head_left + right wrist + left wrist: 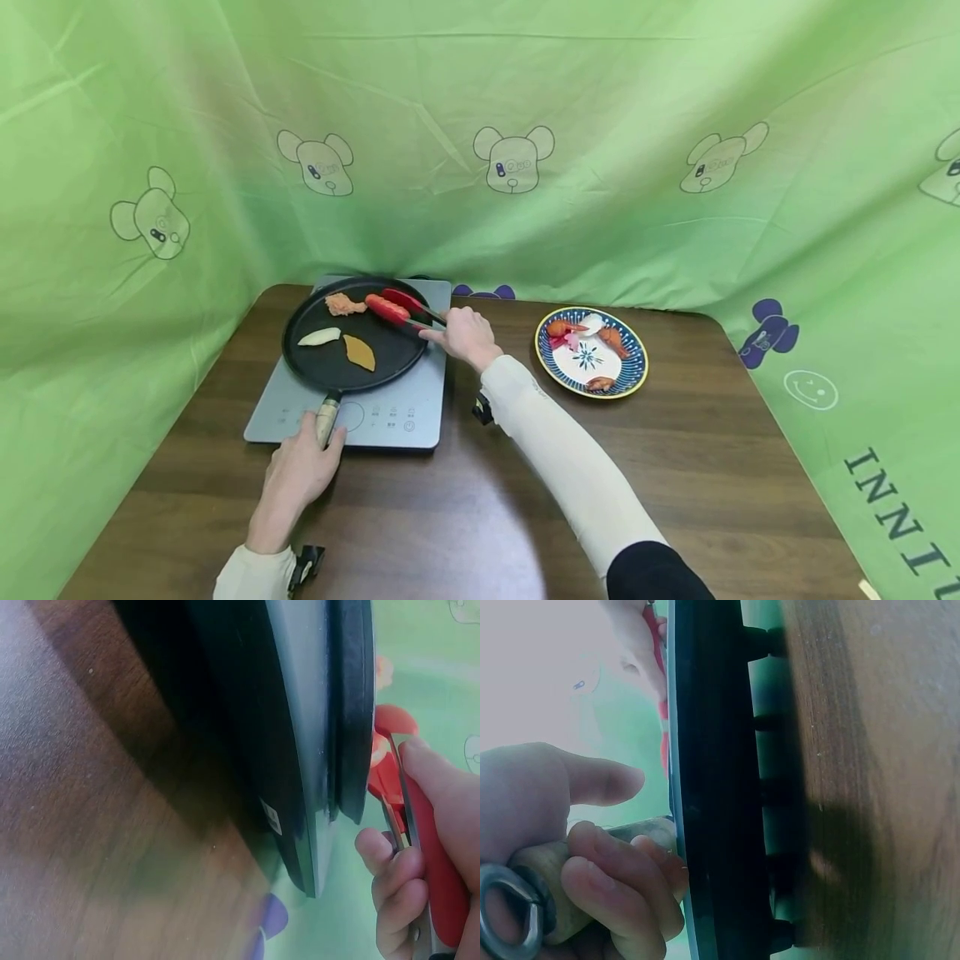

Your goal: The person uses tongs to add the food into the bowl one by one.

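I am facing green cloth (420, 75) that is hanging in soft folds behind and along both sides of a brown wood-grain bench (720, 467). Outlined cartoon heads (514, 160) are dotting it; a smiley face (811, 390) and dark letters (900, 523) are showing at right. Pale glare (465, 533) is whitening the bench's near part.
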`<state>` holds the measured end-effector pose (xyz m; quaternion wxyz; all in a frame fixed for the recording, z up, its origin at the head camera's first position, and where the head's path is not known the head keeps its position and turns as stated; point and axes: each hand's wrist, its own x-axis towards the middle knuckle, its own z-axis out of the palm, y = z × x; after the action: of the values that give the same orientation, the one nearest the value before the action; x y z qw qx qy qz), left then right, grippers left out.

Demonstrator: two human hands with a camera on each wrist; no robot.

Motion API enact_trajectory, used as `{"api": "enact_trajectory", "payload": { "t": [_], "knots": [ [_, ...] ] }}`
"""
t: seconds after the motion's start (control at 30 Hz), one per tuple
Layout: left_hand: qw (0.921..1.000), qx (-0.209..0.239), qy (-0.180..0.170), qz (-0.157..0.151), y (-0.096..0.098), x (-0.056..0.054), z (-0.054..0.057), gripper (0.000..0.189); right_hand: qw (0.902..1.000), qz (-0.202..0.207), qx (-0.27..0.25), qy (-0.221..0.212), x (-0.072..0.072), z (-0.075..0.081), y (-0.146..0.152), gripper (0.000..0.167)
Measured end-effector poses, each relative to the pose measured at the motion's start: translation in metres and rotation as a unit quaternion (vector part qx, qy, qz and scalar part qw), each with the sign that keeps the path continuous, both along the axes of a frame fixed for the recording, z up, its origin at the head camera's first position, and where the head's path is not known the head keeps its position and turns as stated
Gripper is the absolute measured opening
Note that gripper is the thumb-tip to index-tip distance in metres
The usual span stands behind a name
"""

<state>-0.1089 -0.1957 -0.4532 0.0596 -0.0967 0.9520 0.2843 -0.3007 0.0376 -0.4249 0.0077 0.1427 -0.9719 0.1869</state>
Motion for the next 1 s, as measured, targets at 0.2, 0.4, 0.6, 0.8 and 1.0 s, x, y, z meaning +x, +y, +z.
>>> {"api": "enact_trajectory", "payload": {
  "t": [0.2,0.4,0.6,0.8,1.0],
  "knots": [
    [1.0000,-0.001,-0.003,-0.001,0.000,0.000,0.000,0.064,0.9999,0.011,-0.001,0.012,0.005,0.006,0.008,0.046],
    [1.0000,0.000,0.001,-0.002,0.000,0.000,0.001,0.063,0.9988,0.006,-0.008,0.047,0.010,0.018,0.026,0.045],
    [1.0000,-0.004,0.004,-0.001,0.000,0.000,0.002,0.061,0.9970,0.008,0.012,0.076,0.017,0.025,0.061,0.051],
    [1.0000,-0.009,0.003,0.001,0.000,0.001,0.001,0.062,0.9939,0.012,0.022,0.108,0.028,0.030,0.103,0.048],
    [1.0000,-0.008,0.001,0.002,0.001,0.001,0.002,0.063,0.9888,0.007,0.040,0.144,0.043,0.036,0.143,0.045]
  ]
}}
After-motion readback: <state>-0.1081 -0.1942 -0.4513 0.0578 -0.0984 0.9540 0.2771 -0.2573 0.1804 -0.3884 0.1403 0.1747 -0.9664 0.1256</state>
